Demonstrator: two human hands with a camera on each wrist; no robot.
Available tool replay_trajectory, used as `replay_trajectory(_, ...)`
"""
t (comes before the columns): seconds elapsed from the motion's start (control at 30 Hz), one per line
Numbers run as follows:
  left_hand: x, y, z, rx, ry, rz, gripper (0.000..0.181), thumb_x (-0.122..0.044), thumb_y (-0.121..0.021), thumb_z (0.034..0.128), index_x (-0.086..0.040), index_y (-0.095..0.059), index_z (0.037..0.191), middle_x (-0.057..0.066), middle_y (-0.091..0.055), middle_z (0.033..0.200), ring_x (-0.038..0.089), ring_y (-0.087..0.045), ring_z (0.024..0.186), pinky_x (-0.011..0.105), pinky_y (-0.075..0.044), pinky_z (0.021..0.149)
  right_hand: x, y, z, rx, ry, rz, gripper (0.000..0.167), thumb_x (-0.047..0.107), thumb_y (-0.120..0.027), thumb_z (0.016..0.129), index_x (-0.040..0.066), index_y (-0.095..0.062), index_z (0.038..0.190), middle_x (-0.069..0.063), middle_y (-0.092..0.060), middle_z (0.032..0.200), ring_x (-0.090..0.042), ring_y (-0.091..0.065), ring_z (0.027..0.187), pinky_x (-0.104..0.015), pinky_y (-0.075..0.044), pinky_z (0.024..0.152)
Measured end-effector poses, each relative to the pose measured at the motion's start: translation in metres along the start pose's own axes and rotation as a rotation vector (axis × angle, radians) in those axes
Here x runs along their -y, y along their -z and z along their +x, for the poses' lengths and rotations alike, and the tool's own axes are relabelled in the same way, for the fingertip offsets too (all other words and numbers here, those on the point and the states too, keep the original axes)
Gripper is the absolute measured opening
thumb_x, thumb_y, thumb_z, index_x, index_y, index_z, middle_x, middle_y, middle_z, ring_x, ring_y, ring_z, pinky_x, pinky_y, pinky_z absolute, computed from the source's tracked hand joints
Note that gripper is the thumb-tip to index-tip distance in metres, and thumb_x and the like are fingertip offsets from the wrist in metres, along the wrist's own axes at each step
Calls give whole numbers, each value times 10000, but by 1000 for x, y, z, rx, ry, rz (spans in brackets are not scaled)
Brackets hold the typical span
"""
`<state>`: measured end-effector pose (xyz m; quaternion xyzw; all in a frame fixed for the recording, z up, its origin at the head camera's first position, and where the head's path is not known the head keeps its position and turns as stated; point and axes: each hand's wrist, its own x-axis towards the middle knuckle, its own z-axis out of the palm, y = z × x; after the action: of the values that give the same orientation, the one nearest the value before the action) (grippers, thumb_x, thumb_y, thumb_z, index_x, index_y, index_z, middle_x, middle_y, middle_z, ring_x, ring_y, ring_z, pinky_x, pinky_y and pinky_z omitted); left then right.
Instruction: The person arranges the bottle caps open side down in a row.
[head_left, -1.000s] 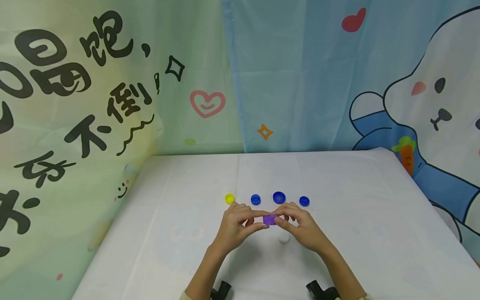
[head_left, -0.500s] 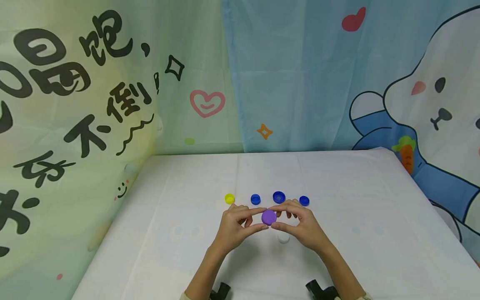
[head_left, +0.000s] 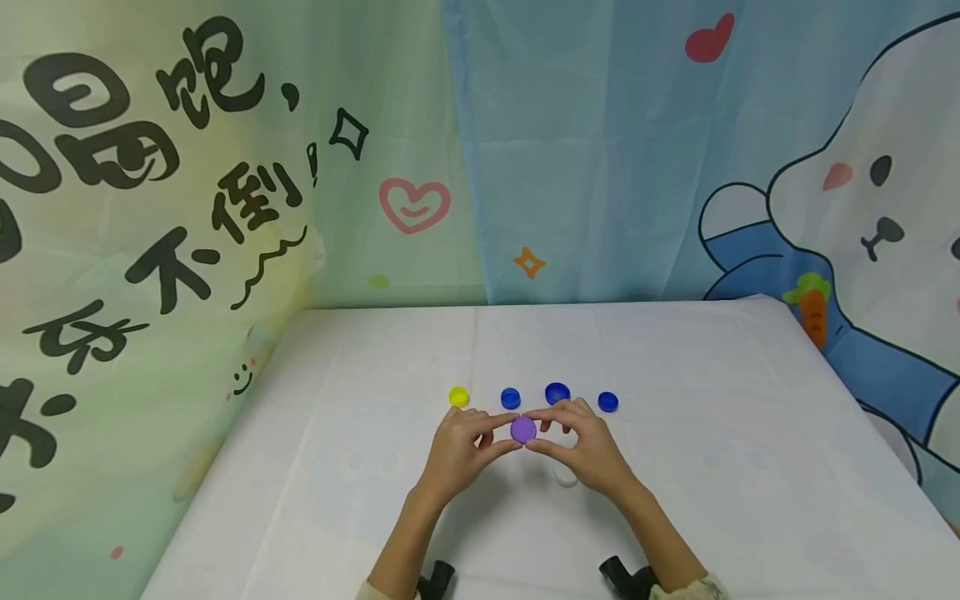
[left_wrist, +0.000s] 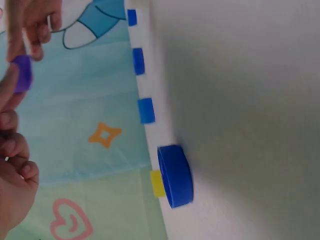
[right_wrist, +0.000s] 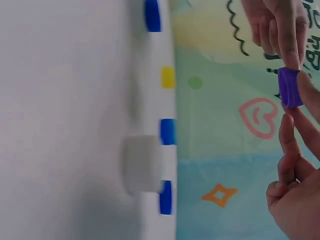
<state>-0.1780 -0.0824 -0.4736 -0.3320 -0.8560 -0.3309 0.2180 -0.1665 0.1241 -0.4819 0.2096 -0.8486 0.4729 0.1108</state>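
Note:
A small round purple bottle cap is held up over the table between both hands, its flat face toward the head camera. My left hand pinches it from the left between forefinger and thumb. From the right, the forefinger and thumb of my right hand grip the same cap. In the right wrist view the purple cap shows its hollow side. A white cap lies on the cloth, partly hidden by my right hand. One blue cap, near the left wrist camera, is not visible in the head view.
Behind the hands, a row holds a yellow cap, a blue cap, a wider blue cap and another blue cap. White cloth covers the table. Printed curtains hang at its back and left.
The purple cap has turned from edge-on to face the head camera, as my right fingers shifted on it. Both hands have then moved slightly left with it.

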Motion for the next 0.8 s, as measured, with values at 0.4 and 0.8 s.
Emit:
replay_trajectory(0.4,19,-16,-11,415,140,248,260,-358,-777,718,-195,-758,920,-147,-467,522,4,-360,498,217,-284,580,-24,-37,-8,143,-40,-278,275,276,-805,688,149,-741,923,47,-562,769,-128,-430,741,-303,-329,669)
replay_trajectory(0.8,17,-22,-14,546,178,348,281,-367,-807,677,-193,-762,893,-82,-688,749,44,-400,548,234,-332,612,-22,-48,-13,226,-45,-397,303,321,-800,686,136,-749,920,72,-543,805,-111,-415,767,-306,-326,680)
